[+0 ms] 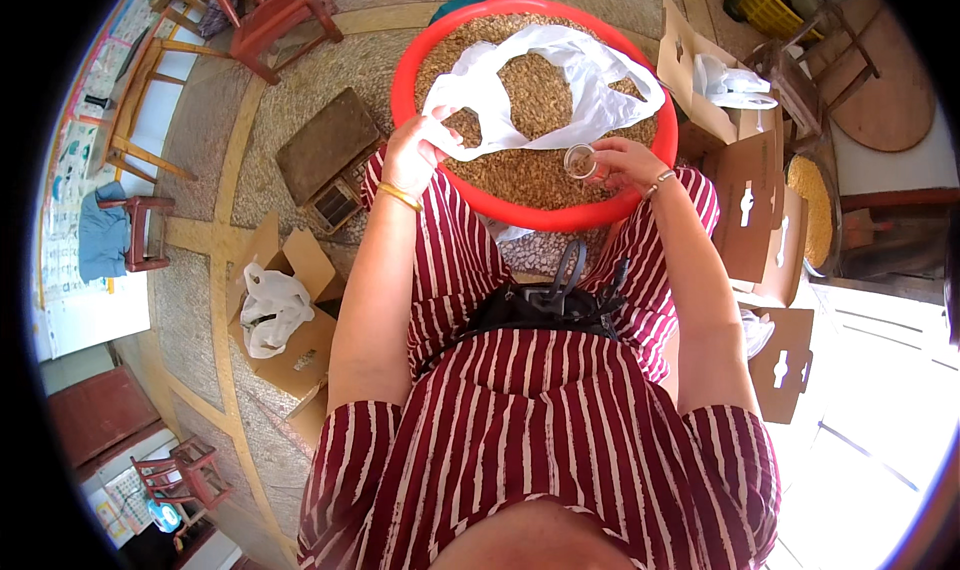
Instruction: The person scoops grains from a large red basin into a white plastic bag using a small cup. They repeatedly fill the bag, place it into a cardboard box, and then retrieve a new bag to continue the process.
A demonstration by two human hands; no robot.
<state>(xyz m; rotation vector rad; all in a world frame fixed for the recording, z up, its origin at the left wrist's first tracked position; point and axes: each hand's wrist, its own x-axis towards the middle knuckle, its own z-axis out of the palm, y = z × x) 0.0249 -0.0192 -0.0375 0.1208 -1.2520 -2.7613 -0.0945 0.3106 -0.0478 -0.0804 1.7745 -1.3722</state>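
Head view: L hand [408,158] is closed in a pinch, thumb vs. fingers, on the near-L part of a thin white plastic carrier bag [590,58]. Bag is spread loosely over a big round red plastic tub [548,218] full of tan, husk-like grains [500,188]; grains show thru the bag's openings. Bag runs from near tub's L rim across to its R rim. R hand [628,165] grips a small round clear cup [580,161] btwn thumb & fingers, over the grains, toward tub's near-R rim; cup is just beside bag's near edge, can't tell if touching. Tub is at the person's knees, in maroon-&-white striped trousers [458,240]. On the floor [190,190], L of tub: a dark flat wooden case [325,148]; nearer, an open brown cardboard box [300,365] w/ a crumpled white bag [275,305] in it.
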